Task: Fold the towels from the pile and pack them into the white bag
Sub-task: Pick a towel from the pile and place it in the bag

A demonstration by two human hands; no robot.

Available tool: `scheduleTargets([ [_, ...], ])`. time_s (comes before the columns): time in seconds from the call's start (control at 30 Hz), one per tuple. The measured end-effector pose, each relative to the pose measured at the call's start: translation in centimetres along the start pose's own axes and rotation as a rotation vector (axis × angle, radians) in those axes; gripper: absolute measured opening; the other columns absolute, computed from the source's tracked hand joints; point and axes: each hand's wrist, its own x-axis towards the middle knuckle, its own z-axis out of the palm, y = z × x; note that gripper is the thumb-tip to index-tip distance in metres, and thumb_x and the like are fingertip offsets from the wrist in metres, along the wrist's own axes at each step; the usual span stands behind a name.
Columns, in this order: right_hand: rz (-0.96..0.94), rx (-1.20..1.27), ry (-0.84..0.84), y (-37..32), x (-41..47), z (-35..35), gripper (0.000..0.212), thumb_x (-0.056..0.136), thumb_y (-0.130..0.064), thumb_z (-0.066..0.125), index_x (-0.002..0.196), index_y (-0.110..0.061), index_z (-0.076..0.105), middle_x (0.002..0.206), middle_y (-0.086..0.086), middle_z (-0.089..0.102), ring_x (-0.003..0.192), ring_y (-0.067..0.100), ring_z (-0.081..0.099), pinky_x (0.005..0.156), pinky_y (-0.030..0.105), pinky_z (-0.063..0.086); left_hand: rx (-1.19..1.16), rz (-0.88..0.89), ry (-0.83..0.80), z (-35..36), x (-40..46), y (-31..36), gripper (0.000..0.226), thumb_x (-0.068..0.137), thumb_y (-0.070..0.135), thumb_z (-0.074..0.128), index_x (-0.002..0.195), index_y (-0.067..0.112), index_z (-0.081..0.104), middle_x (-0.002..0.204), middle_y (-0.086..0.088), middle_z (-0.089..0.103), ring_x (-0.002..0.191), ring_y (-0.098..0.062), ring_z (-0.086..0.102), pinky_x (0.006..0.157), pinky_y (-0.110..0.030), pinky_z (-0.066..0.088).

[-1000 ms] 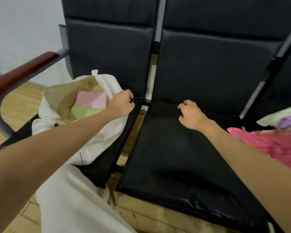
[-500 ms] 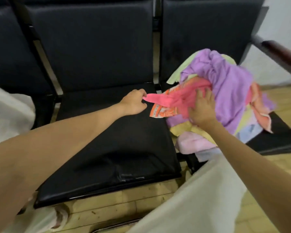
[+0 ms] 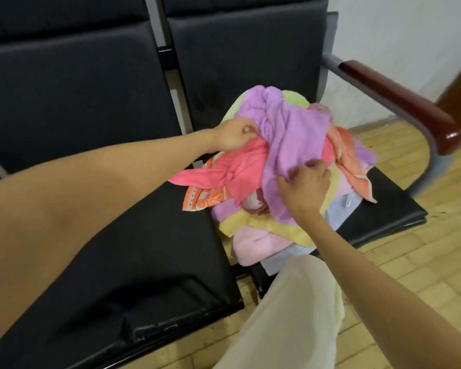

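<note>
Black padded seats (image 3: 96, 83) held the towel pile (image 3: 290, 182) on the right one, where we pinched the purple towel (image 3: 290, 134) with our left hand (image 3: 230, 135) and right hand (image 3: 305, 185).

A row of black padded seats (image 3: 96, 235) with tall black backrests (image 3: 72, 83) stands against a white wall (image 3: 399, 35). Grey metal bars run between the backrests. At the right end, a grey metal frame carries a dark red-brown armrest (image 3: 399, 102). The floor (image 3: 410, 267) is pale yellow wooden parquet, evenly lit.
</note>
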Motion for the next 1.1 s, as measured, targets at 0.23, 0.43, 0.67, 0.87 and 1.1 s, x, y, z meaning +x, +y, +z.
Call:
scheduleTargets([
  [0.23,0.11,0.716,0.085,-0.2,-1.7,-1.6,0.03,0.064,-0.017,0.054,0.049,-0.017,0.029,0.045,-0.008,0.023,0.046,0.007,0.023,0.046,0.018,0.021,-0.507,-0.338,-0.003,1.5,6.2,3.5,0.03,0.097,0.036,0.049,0.107,0.008,0.056,0.096,-0.007,0.055,0.068,-0.013,0.055,0.051,-0.021,0.048],
  [0.43,0.011,0.713,-0.161,-1.2,-3.9,-0.6,0.032,0.064,-0.018,0.053,0.052,-0.022,0.024,0.048,-0.01,0.022,0.047,0.006,0.024,0.048,0.02,0.019,-0.493,-0.366,0.107,4.0,7.1,2.6,0.056,0.087,0.033,0.068,0.128,0.003,0.045,0.111,-0.004,0.055,0.09,-0.013,0.055,0.073,-0.025,0.046],
  [0.67,0.005,0.679,-0.065,-3.7,-5.0,-2.0,0.014,0.073,-0.005,0.06,0.073,-0.006,0.046,0.056,-0.007,0.039,0.049,0.0,0.044,0.049,0.012,0.033,-1.098,-0.362,0.345,-0.1,2.3,0.5,0.001,0.093,0.009,0.058,0.094,0.009,0.058,0.078,-0.006,0.055,0.063,-0.016,0.048,0.058,-0.028,0.045],
  [0.87,-0.073,0.731,-0.038,-7.3,-6.5,-0.6,0.007,0.088,-0.01,0.057,0.082,-0.011,0.059,0.061,-0.008,0.051,0.057,0.001,0.047,0.055,0.012,0.034,-1.183,-0.439,0.57,-4.0,-8.1,-6.1,0.004,0.094,0.008,0.056,0.093,0.011,0.053,0.084,-0.004,0.06,0.072,-0.015,0.057,0.063,-0.032,0.052],
  [1.1,-0.312,0.611,-0.368,-11.4,-12.4,3.5,0.016,0.093,-0.019,0.059,0.08,-0.011,0.062,0.06,-0.005,0.049,0.058,0.009,0.043,0.059,0.026,0.037,-1.046,-0.682,0.715,-2.7,-20.9,-14.1,0.01,0.09,0.006,0.063,0.09,0.014,0.056,0.097,-0.008,0.063,0.091,-0.023,0.062,0.074,-0.038,0.055],
])
